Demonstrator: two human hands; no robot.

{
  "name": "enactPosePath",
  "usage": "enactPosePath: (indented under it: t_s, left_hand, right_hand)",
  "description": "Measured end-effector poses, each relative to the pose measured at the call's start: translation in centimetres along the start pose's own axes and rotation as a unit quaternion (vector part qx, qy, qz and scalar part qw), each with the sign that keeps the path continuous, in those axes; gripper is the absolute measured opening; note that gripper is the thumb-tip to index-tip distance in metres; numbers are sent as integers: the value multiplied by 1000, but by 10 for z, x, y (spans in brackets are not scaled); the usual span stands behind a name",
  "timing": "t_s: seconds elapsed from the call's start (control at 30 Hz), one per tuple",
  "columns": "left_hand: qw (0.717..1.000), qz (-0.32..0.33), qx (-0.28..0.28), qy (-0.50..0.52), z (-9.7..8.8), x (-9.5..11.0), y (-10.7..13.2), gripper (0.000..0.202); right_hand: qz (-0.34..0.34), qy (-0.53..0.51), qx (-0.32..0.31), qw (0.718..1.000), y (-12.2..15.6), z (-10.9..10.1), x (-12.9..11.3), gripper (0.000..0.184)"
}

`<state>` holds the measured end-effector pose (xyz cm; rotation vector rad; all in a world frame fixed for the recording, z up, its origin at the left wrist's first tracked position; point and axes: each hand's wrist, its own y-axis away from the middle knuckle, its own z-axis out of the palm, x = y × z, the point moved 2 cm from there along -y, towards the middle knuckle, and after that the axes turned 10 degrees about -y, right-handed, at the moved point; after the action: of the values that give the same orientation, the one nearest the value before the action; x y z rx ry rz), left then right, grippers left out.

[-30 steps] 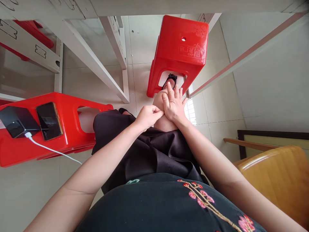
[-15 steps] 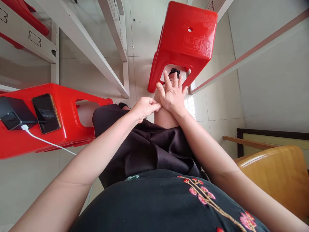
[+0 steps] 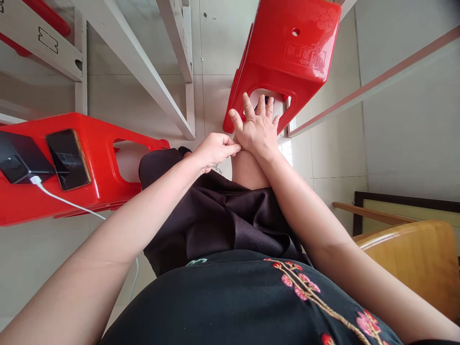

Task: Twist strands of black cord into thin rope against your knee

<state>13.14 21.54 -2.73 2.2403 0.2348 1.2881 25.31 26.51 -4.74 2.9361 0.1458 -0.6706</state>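
My right hand (image 3: 258,132) lies palm down over my bare knee (image 3: 249,170), fingers spread wide, holding nothing. Beside its heel, my left hand (image 3: 217,151) is closed in a pinch, thumb and forefinger pressed together. What sits between those fingertips is too small to make out; a short dark line shows just by them. Thin dark squiggly strands (image 3: 217,169) appear below the left hand, against the pale floor. A dark skirt (image 3: 215,220) covers my lap under both forearms.
A red plastic stool (image 3: 287,52) stands ahead of my knee. On another red stool (image 3: 97,167) at left lie a phone (image 3: 68,159) and a dark box-shaped device (image 3: 23,155) with a white cable (image 3: 68,203). White table legs (image 3: 143,72) rise at upper left; a wooden chair (image 3: 417,258) is at right.
The view has shifted a little, so the far stool sits higher and further right. My left hand keeps its pinch beside the spread right hand. The dark strands now show more clearly.
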Motion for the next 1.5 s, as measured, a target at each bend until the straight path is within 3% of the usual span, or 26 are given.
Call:
enactPosePath:
  t_s: [0.23,0.5,0.87,1.5]
  left_hand:
    - [1000,2,-3,-9,-4,3,2,17]
    - [999,-18,-48,-7,-7,-1,-3,19]
    - [999,9,-36,-7,-11,-3,-11,16]
    - [988,-63,-76,115,-19,1,-8,16]
  right_hand:
    - [22,33,-46,998,-3,-2,-9,79]
    - [22,60,-30,998,-2,-3,-16,85]
    - [27,65,-18,997,-12,2,-14,87]
    - [33,51,-10,998,-11,-8,-15,79]
